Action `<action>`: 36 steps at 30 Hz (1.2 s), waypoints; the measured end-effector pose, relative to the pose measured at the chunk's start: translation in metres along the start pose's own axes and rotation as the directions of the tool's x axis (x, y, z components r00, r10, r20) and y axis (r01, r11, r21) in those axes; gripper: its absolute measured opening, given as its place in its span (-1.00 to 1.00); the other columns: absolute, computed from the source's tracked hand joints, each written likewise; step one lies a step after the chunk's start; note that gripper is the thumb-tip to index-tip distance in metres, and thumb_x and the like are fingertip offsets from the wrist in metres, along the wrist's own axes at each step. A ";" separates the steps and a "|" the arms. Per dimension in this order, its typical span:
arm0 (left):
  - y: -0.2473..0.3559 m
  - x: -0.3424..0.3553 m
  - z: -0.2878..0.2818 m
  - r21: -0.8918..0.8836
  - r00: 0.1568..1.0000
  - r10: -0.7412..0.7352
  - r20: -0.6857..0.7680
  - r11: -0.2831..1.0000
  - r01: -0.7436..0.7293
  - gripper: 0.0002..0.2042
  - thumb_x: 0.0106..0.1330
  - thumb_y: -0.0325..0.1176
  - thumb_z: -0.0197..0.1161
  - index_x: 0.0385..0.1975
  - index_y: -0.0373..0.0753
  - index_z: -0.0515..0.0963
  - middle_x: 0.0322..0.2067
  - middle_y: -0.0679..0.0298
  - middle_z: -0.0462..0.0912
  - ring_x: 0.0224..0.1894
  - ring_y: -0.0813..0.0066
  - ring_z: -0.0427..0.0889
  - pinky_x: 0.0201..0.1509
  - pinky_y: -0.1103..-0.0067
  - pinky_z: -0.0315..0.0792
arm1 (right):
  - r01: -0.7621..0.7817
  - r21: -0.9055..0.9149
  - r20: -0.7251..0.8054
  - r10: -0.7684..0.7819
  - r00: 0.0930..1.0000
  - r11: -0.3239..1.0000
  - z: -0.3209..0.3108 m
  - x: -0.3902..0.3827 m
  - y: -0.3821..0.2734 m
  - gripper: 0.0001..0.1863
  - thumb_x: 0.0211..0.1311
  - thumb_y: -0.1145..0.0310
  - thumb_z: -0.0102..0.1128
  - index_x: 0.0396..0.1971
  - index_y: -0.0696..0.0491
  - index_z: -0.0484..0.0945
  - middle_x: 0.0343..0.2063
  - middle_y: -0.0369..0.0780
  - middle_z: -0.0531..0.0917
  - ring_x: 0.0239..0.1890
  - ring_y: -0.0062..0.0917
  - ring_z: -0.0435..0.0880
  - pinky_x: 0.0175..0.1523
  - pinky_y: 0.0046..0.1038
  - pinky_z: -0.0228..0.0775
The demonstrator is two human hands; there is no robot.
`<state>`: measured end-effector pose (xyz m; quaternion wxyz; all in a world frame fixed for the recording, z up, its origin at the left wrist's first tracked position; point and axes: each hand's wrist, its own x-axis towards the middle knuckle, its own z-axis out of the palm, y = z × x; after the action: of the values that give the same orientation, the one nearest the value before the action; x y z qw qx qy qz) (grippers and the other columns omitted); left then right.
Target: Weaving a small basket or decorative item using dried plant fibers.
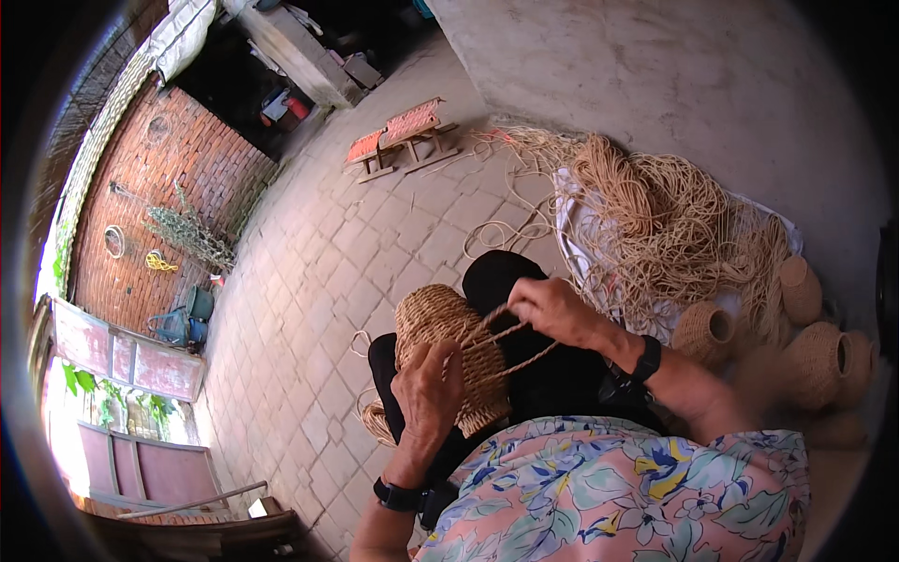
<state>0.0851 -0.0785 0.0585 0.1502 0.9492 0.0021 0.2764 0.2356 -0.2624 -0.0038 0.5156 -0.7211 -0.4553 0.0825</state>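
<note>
A tan woven basket (431, 317) of twisted straw cord lies across my lap between my dark-trousered knees. My left hand (428, 398) is closed on the basket's side, its fingertips partly hidden. To the right, my right hand (559, 311) pinches a strand of straw cord (531, 362) that runs back to the basket, pulled out from its wall. Part of this cord loops below the right hand, over my trousers. A small bundle of loose cord (376, 423) hangs beside my left knee.
A big heap of tan cord (655, 215) lies on a white sheet (573, 211) by the wall at right. Several finished woven baskets (704, 332) stand near my right elbow. Two low stools with red woven seats (412, 120) are ahead on the paved floor (309, 281).
</note>
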 end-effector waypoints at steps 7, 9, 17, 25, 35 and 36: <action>-0.005 -0.013 0.001 0.069 0.996 0.052 0.071 0.996 -0.057 -0.91 0.14 -0.45 0.29 -0.36 -0.17 0.61 -0.40 0.25 0.61 -0.50 0.27 0.65 -0.52 0.45 0.49 | -0.237 0.872 0.011 0.466 0.885 0.428 0.004 -0.005 0.023 -0.76 0.36 0.18 0.09 -0.34 0.06 0.46 -0.53 -0.27 0.58 -0.62 -0.70 0.55 -0.52 -0.66 0.43; -0.003 -0.013 -0.001 0.074 0.994 0.056 0.098 0.995 -0.063 -0.90 0.15 -0.45 0.28 -0.34 -0.16 0.60 -0.38 0.25 0.61 -0.50 0.27 0.64 -0.53 0.45 0.49 | -0.223 0.896 0.021 0.467 0.884 0.383 0.006 -0.006 0.026 -0.76 0.37 0.18 0.08 -0.34 0.06 0.46 -0.54 -0.27 0.58 -0.62 -0.71 0.55 -0.52 -0.66 0.44; -0.007 -0.012 -0.005 0.114 0.976 0.101 0.191 0.986 -0.124 -0.86 0.19 -0.41 0.25 -0.25 -0.14 0.57 -0.36 0.24 0.59 -0.51 0.25 0.64 -0.56 0.42 0.47 | -0.239 0.913 0.052 0.487 0.872 0.330 0.008 -0.013 0.030 -0.74 0.38 0.16 0.06 -0.36 0.05 0.47 -0.57 -0.28 0.58 -0.63 -0.71 0.56 -0.54 -0.63 0.44; -0.002 0.001 -0.010 0.109 0.953 0.128 0.274 0.981 -0.163 -0.88 0.19 -0.37 0.26 -0.30 -0.14 0.51 -0.43 0.21 0.52 -0.57 0.21 0.57 -0.59 0.36 0.40 | -0.176 0.940 0.008 0.497 0.868 0.293 0.013 -0.013 0.034 -0.70 0.40 0.13 0.02 -0.38 0.06 0.46 -0.56 -0.27 0.58 -0.65 -0.71 0.54 -0.55 -0.63 0.43; -0.002 0.000 -0.012 0.106 0.944 0.123 0.305 0.981 -0.162 -0.86 0.14 -0.30 0.32 -0.40 -0.14 0.50 -0.55 0.24 0.47 -0.60 0.23 0.54 -0.60 0.37 0.38 | -0.159 0.890 0.014 0.322 0.947 0.427 0.011 -0.005 0.014 -0.79 0.35 0.22 0.11 -0.27 0.07 0.48 -0.53 -0.34 0.55 -0.57 -0.74 0.51 -0.48 -0.66 0.39; -0.004 -0.002 -0.013 0.110 0.946 0.118 0.303 0.981 -0.158 -0.86 0.14 -0.30 0.32 -0.40 -0.14 0.50 -0.55 0.24 0.47 -0.60 0.23 0.54 -0.60 0.37 0.38 | -0.133 0.825 0.017 0.211 0.977 0.549 0.011 -0.001 0.005 -0.80 0.34 0.24 0.13 -0.24 0.07 0.47 -0.50 -0.35 0.54 -0.52 -0.74 0.50 -0.45 -0.67 0.37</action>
<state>0.0767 -0.0711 0.0665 0.0657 0.9855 -0.0686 0.1408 0.2309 -0.2562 -0.0130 0.7994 -0.4423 -0.2694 0.3045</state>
